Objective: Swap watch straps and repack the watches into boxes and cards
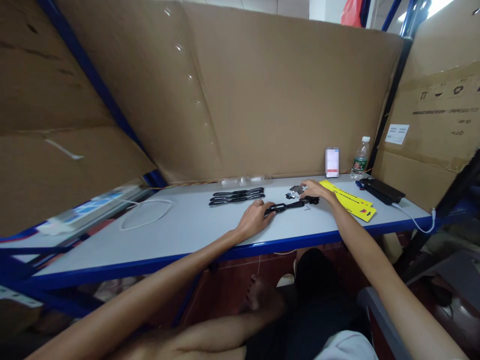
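My left hand [255, 218] rests on the tabletop, its fingers closed around one end of a black handle [287, 206] that has a long slot in it. The handle lies flat, pointing right. My right hand [315, 189] reaches down among small dark and silvery metal pieces [290, 195] beyond the handle's far end. Its fingertips are bent together there, and what they hold is too small to make out. Left of these pieces, several similar black handles [237, 196] lie side by side in a row.
Yellow printed cards [348, 202] lie right of my right hand. Farther right are a black box-like device [384, 191] with a white cable, a water bottle [360, 159] and an upright phone [332, 162]. Cardboard walls [285, 100] enclose the table [180, 230]. A power strip [90, 207] sits left.
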`<action>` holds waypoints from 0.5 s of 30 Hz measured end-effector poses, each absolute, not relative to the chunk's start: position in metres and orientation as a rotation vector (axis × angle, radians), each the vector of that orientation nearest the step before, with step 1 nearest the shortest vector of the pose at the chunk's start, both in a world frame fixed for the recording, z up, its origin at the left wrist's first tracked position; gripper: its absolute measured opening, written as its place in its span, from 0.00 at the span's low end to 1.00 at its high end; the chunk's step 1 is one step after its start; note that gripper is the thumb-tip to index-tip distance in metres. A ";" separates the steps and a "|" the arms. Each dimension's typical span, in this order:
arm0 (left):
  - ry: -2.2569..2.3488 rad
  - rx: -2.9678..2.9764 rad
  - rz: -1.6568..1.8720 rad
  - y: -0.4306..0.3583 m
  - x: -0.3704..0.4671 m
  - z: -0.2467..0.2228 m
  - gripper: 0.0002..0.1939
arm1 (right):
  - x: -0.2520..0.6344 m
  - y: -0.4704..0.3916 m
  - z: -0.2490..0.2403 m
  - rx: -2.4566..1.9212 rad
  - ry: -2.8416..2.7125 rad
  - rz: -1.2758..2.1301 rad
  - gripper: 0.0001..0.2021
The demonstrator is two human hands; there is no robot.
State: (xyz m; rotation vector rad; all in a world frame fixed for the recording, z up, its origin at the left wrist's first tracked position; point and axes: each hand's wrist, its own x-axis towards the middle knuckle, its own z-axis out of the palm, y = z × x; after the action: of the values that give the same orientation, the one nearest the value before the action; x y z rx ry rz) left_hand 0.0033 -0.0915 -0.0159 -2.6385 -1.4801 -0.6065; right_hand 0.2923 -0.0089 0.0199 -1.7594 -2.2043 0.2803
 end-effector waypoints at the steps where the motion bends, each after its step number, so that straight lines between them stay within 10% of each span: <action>1: -1.476 -2.639 -0.606 -0.092 0.003 -0.016 0.21 | 0.290 -0.007 0.017 -1.760 -2.207 0.262 0.28; 15: -1.490 -2.644 -0.590 -0.098 0.008 -0.009 0.20 | 0.266 0.040 0.013 -1.973 -2.051 0.285 0.13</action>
State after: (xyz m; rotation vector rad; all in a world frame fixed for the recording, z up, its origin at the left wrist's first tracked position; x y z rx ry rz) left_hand 0.0083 -0.0982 -0.0094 -2.6443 -1.4895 -0.5897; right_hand 0.2664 0.0398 0.0126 -1.9734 -2.0514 0.2853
